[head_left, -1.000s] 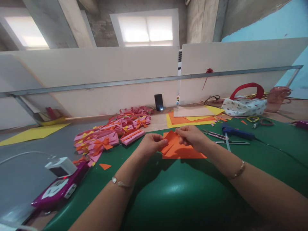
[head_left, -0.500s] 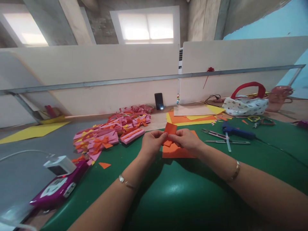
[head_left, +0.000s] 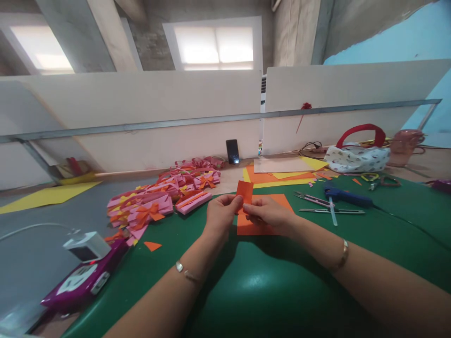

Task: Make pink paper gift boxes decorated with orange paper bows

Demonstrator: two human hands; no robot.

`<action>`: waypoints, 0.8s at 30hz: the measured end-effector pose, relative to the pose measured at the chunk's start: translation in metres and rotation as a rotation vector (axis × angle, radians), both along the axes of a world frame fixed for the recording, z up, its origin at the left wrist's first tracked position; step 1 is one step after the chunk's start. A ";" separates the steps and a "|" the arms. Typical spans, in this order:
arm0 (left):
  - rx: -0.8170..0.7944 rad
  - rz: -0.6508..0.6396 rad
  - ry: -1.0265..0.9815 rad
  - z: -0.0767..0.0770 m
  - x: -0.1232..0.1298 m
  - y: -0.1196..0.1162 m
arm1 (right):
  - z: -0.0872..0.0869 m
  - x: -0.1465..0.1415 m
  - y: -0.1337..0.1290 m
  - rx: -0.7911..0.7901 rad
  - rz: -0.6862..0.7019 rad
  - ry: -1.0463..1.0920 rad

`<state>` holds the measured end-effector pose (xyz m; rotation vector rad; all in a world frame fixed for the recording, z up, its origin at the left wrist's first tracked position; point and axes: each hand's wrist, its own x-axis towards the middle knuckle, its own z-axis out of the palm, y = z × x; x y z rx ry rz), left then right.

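Observation:
A small rectangle of orange paper [head_left: 244, 190] is held up between my two hands, above the green mat [head_left: 253, 286]. My left hand [head_left: 222, 211] pinches its left side between thumb and fingers. On the lower right edge, the thumb and fingers of my right hand [head_left: 268, 213] are closed on the same piece. Whether the piece is folded cannot be made out. Beneath my hands lies a larger orange sheet [head_left: 282, 203], partly covered by my right hand.
Left stand pink paper pieces with orange bows [head_left: 150, 211] and a purple power strip [head_left: 82, 281]. Right lie a blue glue gun [head_left: 347, 196], craft knives [head_left: 331, 211] and a cloth bag [head_left: 357, 157]. A phone [head_left: 232, 151] leans at the back, near stacked coloured sheets [head_left: 282, 180].
The small orange paper has turned more upright and narrower in view. My right hand has shifted slightly left and down along its edge. The whole view has tilted a little upward.

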<state>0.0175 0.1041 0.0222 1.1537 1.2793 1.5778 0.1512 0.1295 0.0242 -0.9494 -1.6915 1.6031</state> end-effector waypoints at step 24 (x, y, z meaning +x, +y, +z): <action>-0.166 -0.130 -0.157 0.007 -0.005 -0.004 | 0.002 0.007 0.006 0.107 -0.225 0.041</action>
